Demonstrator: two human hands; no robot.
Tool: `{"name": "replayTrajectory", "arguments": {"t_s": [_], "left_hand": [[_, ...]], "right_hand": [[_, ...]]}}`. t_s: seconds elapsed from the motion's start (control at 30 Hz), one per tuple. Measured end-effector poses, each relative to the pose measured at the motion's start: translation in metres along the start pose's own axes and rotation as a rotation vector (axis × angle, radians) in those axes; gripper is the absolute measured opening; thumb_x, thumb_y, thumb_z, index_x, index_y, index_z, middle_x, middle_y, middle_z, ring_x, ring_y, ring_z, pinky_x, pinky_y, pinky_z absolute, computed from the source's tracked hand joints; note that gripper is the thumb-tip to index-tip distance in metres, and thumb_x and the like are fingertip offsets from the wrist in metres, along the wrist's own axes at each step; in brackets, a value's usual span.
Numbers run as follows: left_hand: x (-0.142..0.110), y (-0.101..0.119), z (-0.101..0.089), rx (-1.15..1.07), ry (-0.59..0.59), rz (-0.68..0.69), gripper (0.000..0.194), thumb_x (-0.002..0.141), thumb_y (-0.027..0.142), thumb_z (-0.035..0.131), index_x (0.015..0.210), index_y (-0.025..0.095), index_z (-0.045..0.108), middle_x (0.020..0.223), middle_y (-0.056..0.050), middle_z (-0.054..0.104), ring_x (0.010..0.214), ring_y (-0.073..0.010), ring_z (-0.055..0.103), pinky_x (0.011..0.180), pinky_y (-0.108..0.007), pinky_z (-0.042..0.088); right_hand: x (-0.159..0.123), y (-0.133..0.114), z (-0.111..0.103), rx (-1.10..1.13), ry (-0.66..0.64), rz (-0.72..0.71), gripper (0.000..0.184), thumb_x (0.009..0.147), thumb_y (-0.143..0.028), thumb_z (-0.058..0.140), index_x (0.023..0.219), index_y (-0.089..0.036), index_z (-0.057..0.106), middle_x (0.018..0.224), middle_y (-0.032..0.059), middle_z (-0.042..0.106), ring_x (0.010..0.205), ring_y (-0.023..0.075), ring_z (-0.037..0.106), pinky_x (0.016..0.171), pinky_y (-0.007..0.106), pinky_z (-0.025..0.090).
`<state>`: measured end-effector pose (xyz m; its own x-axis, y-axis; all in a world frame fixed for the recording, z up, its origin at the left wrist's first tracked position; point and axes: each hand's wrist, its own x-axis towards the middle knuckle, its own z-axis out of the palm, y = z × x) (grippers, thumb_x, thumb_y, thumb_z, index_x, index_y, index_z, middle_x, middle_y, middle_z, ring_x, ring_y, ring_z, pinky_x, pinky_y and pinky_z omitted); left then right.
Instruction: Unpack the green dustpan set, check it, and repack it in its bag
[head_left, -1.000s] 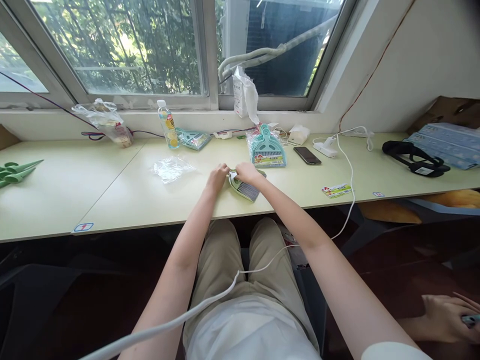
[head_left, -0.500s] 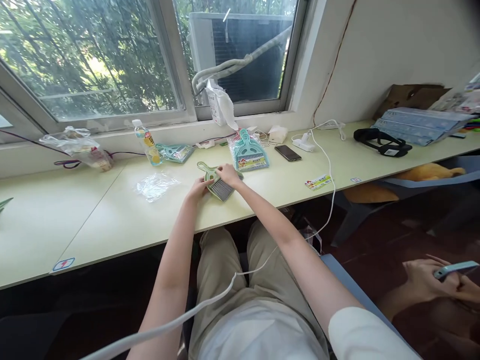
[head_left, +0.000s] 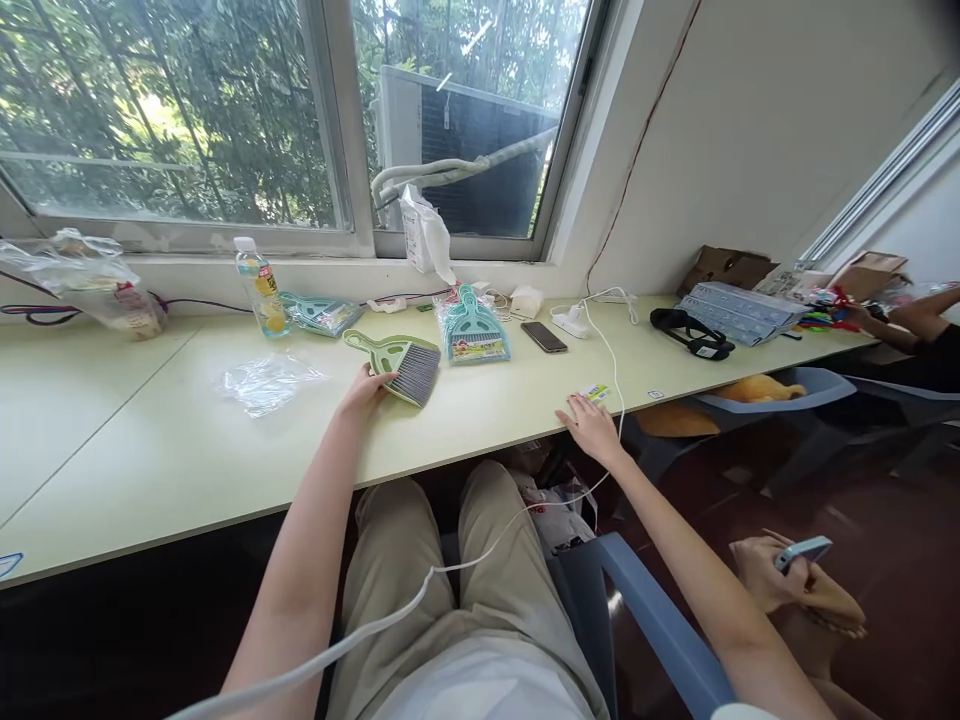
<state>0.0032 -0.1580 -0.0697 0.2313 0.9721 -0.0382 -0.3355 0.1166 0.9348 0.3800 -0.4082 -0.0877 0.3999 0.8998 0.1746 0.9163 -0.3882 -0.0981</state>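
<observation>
A green dustpan with its grey-bristled brush (head_left: 407,367) is held at its lower left side, low over the bench (head_left: 480,425), by the left hand (head_left: 364,390), the thumb pressed on the front and the fingers largely hidden behind, so the grip is a pinch on the set. A small printed card (head_left: 598,392) at the bench's front edge is partly covered by the right hand (head_left: 590,425), whose fingers are slightly spread over it; whether it is pinched cannot be told. Beyond the dustpan, a wrapped teal dustpan set (head_left: 475,335) is seen, with a black phone (head_left: 544,337) to its right. Crumpled clear plastic (head_left: 268,382) is spread left of the left hand, and a bottle (head_left: 262,290) is stood behind it.
</observation>
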Motion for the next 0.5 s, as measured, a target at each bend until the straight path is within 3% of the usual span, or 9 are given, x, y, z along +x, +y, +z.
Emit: {"name": "replayTrajectory", "arguments": {"t_s": [0.17, 0.3, 0.37, 0.43, 0.5], "left_hand": [[-0.006, 0.0, 0.001, -0.037, -0.083, -0.064, 0.048, 0.074, 0.003, 0.065, 0.116, 0.024, 0.053, 0.106, -0.004, 0.068, 0.082, -0.0148, 0.069, 0.071, -0.03, 0.062], [-0.008, -0.003, 0.001, -0.004, -0.125, -0.075, 0.048, 0.072, 0.006, 0.069, 0.115, 0.021, 0.053, 0.104, -0.005, 0.068, 0.082, -0.0146, 0.069, 0.072, -0.028, 0.062], [-0.008, -0.004, 0.001, -0.013, -0.14, -0.064, 0.049, 0.07, 0.005, 0.071, 0.113, 0.021, 0.054, 0.104, -0.005, 0.068, 0.084, -0.0149, 0.07, 0.073, -0.028, 0.062], [-0.008, -0.004, 0.002, -0.046, -0.136, -0.044, 0.047, 0.07, 0.004, 0.071, 0.111, 0.02, 0.055, 0.105, -0.006, 0.069, 0.086, -0.0149, 0.07, 0.075, -0.028, 0.062], [-0.009, -0.002, 0.002, -0.079, -0.119, -0.027, 0.043, 0.07, 0.003, 0.07, 0.107, 0.019, 0.057, 0.103, -0.006, 0.07, 0.087, -0.0145, 0.07, 0.077, -0.027, 0.061]], "right_hand": [[-0.042, -0.061, 0.0, 0.033, -0.011, -0.371, 0.06, 0.099, -0.05, 0.022, 0.151, -0.028, 0.043, 0.159, 0.001, 0.039, 0.151, 0.0228, 0.03, 0.128, 0.042, 0.018], [-0.064, -0.103, -0.008, 0.134, -0.196, -0.598, 0.054, 0.099, -0.036, 0.019, 0.141, -0.046, 0.051, 0.15, -0.0144, 0.049, 0.145, 0.0155, 0.041, 0.123, 0.034, 0.034], [-0.061, -0.118, -0.024, 0.233, -0.263, -0.627, 0.05, 0.099, -0.032, 0.026, 0.134, -0.047, 0.058, 0.139, -0.0131, 0.061, 0.135, 0.0175, 0.054, 0.114, 0.037, 0.046], [-0.045, -0.133, -0.052, 0.359, -0.291, -0.681, 0.04, 0.097, -0.032, 0.041, 0.127, -0.04, 0.067, 0.128, -0.0068, 0.07, 0.12, 0.0211, 0.066, 0.102, 0.036, 0.055], [-0.017, -0.148, -0.087, 0.497, -0.187, -0.745, 0.036, 0.096, -0.031, 0.045, 0.118, -0.029, 0.073, 0.121, 0.0002, 0.074, 0.113, 0.0221, 0.069, 0.094, 0.034, 0.057]]}}
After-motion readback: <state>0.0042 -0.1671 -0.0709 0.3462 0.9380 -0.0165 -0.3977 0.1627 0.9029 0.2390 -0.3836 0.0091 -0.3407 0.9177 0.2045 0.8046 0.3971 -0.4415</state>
